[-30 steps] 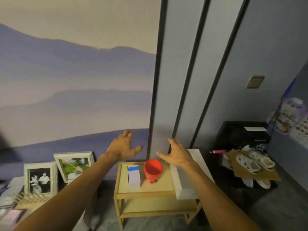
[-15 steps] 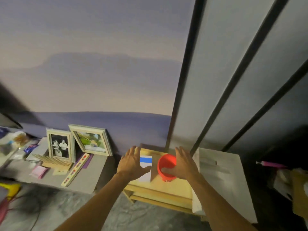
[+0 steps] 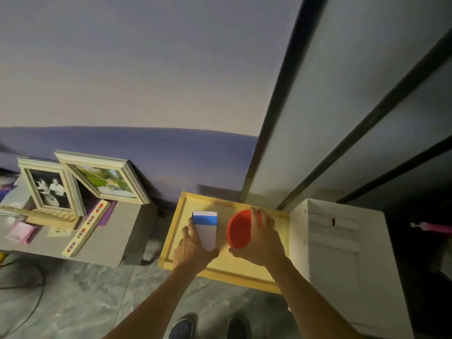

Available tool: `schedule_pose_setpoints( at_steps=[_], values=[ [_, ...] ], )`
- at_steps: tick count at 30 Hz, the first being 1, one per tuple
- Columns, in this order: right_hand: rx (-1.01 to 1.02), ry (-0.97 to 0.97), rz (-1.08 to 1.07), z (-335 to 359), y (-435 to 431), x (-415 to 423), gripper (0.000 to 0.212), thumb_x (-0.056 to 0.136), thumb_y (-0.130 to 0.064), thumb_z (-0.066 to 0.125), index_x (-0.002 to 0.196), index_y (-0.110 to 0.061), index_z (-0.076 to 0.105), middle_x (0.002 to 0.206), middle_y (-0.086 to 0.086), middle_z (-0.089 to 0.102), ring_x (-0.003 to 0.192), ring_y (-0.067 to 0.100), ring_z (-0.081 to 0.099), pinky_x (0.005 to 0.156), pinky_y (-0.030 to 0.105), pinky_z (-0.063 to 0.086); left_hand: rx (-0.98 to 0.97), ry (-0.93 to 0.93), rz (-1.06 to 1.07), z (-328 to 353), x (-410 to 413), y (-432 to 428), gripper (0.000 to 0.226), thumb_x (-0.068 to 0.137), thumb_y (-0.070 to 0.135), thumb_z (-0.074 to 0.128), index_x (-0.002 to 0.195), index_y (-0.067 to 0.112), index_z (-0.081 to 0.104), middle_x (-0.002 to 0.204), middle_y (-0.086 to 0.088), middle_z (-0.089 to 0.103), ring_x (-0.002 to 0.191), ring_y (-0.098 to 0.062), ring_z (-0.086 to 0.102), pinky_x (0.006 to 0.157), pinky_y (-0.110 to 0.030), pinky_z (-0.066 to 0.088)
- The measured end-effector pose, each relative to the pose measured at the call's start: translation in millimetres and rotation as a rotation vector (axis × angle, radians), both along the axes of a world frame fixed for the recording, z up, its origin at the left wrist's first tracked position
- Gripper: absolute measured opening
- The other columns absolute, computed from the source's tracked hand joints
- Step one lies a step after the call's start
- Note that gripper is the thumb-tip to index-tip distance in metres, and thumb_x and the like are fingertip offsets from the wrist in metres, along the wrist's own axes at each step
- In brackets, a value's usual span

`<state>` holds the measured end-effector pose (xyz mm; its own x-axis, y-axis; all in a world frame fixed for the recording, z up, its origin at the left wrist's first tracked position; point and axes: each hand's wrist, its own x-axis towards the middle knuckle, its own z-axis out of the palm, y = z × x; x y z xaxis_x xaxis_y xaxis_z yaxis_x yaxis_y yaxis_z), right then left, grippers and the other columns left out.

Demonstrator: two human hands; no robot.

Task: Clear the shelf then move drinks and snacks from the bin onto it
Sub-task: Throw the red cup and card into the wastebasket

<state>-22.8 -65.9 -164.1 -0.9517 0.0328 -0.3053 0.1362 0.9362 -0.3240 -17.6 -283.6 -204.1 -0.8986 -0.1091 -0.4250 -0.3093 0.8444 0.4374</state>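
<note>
Closer in now, my left hand [image 3: 193,250] grips the stiff box [image 3: 206,232] by its sides; my right hand [image 3: 265,238] wraps the probably light cup [image 3: 238,230].

The left hand [image 3: 193,250] holds the white box [image 3: 206,228] (blue on top) and the right hand [image 3: 263,238] holds the red cup [image 3: 238,230] on the shelf [image 3: 244,267].

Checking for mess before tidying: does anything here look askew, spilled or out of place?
The colour photo frame leans crookedly, rotated onto a corner, beside the upright black-and-white frame. No spill shows around the red cup or the white-and-blue box.
</note>
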Motion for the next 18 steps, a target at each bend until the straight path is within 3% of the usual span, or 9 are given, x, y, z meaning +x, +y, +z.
schedule_pose_setpoints(
  at_steps=[4, 8, 10, 15, 18],
  values=[
    [-0.008, 0.009, -0.018, 12, -1, 0, 0.138, 0.051, -0.091, 0.075, 0.161, -0.028, 0.019, 0.159, -0.002, 0.035, 0.139, 0.025, 0.042, 0.094, 0.045, 0.058, 0.014, -0.004, -0.039, 18, -5, 2, 0.134, 0.062, 0.067, 0.084, 0.161, 0.025, 0.003, 0.122, -0.001, 0.051, 0.104, -0.029, 0.067, 0.076, -0.043, 0.061],
    [-0.013, 0.049, -0.047, 51, 5, 0, 0.133, 0.052, -0.087, 0.079, 0.158, -0.026, 0.024, 0.155, -0.001, 0.037, 0.135, 0.026, 0.043, 0.092, 0.044, 0.057, 0.038, 0.042, -0.094, 57, -12, -8, 0.110, 0.060, 0.046, 0.083, 0.150, 0.027, 0.024, 0.111, 0.005, 0.055, 0.095, -0.025, 0.066, 0.069, -0.037, 0.058],
    [-0.022, 0.075, -0.075, 73, 8, -4, 0.133, 0.051, -0.083, 0.083, 0.156, -0.027, 0.024, 0.153, -0.002, 0.036, 0.135, 0.027, 0.042, 0.091, 0.045, 0.056, 0.039, 0.091, -0.122, 78, -19, -14, 0.104, 0.061, 0.045, 0.083, 0.146, 0.030, 0.026, 0.110, 0.006, 0.056, 0.091, -0.027, 0.065, 0.067, -0.035, 0.050],
    [-0.022, 0.179, -0.174, 154, 23, 10, 0.135, 0.055, -0.081, 0.086, 0.160, -0.028, 0.019, 0.158, 0.001, 0.031, 0.139, 0.029, 0.040, 0.097, 0.048, 0.055, 0.073, 0.204, -0.287, 146, -38, -17, 0.099, 0.063, 0.057, 0.078, 0.145, 0.029, 0.030, 0.119, 0.001, 0.055, 0.099, -0.028, 0.066, 0.081, -0.048, 0.061],
    [0.012, 0.258, -0.272, 198, 34, 32, 0.137, 0.055, -0.081, 0.086, 0.161, -0.027, 0.018, 0.162, 0.003, 0.030, 0.141, 0.031, 0.041, 0.099, 0.053, 0.054, 0.142, 0.236, -0.392, 184, -48, -5, 0.102, 0.063, 0.056, 0.085, 0.146, 0.033, 0.031, 0.125, 0.001, 0.055, 0.108, -0.026, 0.063, 0.089, -0.052, 0.060]
  ],
)
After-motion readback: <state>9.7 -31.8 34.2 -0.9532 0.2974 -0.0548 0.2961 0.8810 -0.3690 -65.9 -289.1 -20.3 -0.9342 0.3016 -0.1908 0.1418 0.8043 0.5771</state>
